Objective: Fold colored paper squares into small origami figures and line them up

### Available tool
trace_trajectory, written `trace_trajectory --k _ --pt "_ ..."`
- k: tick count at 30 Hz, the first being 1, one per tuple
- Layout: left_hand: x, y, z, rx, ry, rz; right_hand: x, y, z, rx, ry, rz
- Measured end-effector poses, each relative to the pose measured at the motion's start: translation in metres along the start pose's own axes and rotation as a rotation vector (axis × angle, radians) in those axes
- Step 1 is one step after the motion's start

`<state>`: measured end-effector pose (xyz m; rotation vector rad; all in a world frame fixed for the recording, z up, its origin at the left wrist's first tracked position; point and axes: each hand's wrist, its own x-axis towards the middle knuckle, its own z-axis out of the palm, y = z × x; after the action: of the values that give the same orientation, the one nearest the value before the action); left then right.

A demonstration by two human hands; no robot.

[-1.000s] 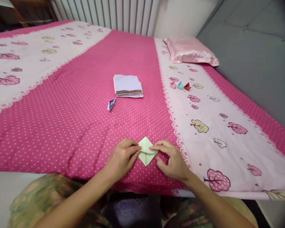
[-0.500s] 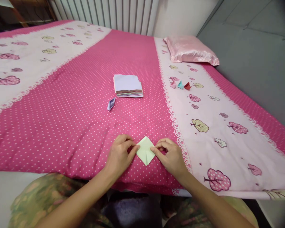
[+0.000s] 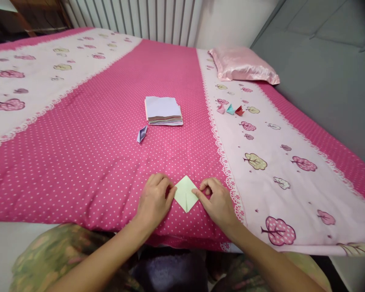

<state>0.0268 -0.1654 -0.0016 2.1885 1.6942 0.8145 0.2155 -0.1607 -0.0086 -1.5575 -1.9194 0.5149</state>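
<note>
A pale green paper [image 3: 185,193], folded into a small diamond, lies flat near the front edge of the pink dotted bedspread [image 3: 109,142]. My left hand [image 3: 154,200] has its fingers curled, with the fingertips pressing on the paper's left corner. On the other side, my right hand [image 3: 217,200] pinches and presses the right corner with bent fingers. The diamond shows a crease running down its lower half.
A stack of coloured paper squares [image 3: 163,110] sits mid-bed, with a folded lilac piece [image 3: 142,133] just in front. Three small folded figures, pink [image 3: 221,108], teal [image 3: 230,109] and red [image 3: 239,110], stand to the right. A pink pillow [image 3: 241,65] lies at the back.
The raised top flap of the green paper has been pressed down flat. Both hands slid outward to the paper's side corners.
</note>
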Motion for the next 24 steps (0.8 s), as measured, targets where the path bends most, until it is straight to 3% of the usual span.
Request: trace_trajectory --k 3,9,19,24 --pt "0.0 -0.001 0.0 0.019 -0.014 0.021 0.0 0.0 -0.001 0.002 0.0 0.009" --pt "-0.003 -0.002 0.002 0.113 -0.04 0.195 0.002 0.001 -0.009 0.095 -0.097 0.069" --pt "-0.001 -0.001 0.001 0.092 -0.051 0.159 0.011 -0.002 -0.025 0.289 -0.226 0.311" --pt "-0.002 -0.001 0.002 0.089 -0.04 0.174 0.013 0.0 -0.019 0.36 -0.26 0.363"
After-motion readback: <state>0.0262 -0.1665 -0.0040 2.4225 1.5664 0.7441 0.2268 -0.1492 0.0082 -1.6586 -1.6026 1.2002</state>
